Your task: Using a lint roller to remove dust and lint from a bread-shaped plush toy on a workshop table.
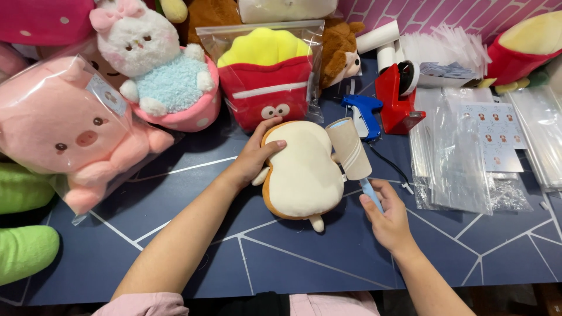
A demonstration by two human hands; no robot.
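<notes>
A bread-slice plush toy, cream with a tan crust edge, lies flat on the dark blue table. My left hand rests on its upper left edge, fingers curled over the rim. My right hand grips the light blue handle of a lint roller. The roller's beige sticky drum touches the toy's upper right edge.
Bagged plush toys line the back: a pink pig, a white bunny in a pink cup, red-and-yellow fries. A blue tagging gun, red tape dispenser and stacks of clear plastic bags sit at right. Green plush lies at left.
</notes>
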